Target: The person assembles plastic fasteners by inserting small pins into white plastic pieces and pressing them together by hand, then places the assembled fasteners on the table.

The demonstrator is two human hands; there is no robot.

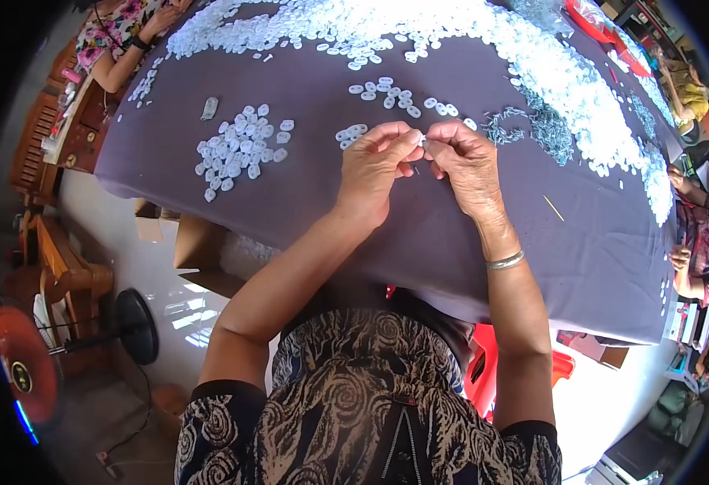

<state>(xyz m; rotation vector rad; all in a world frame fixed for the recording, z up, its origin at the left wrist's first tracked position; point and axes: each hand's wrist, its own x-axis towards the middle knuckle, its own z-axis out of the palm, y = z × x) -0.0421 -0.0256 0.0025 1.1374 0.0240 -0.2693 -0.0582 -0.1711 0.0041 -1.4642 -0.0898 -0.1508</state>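
My left hand (374, 166) and my right hand (469, 166) meet above the near part of the table, fingertips pinched together. Between them is a small white plastic piece (421, 139), mostly covered by the fingers; what else the right fingers grip is too small to tell. Just beyond the hands lie loose white oval pieces with small holes (385, 90), and a few more sit beside my left knuckles. To the right of my right hand is a heap of small dark metal pins (550, 133). A larger group of white pieces (237, 145) lies to the left.
A dark cloth (306, 190) covers the table. A broad mound of white pieces (565, 77) curves along its far and right sides. A thin yellowish stick (554, 208) lies at right, a small clear packet (209, 108) at left. Other people sit at the left and right edges.
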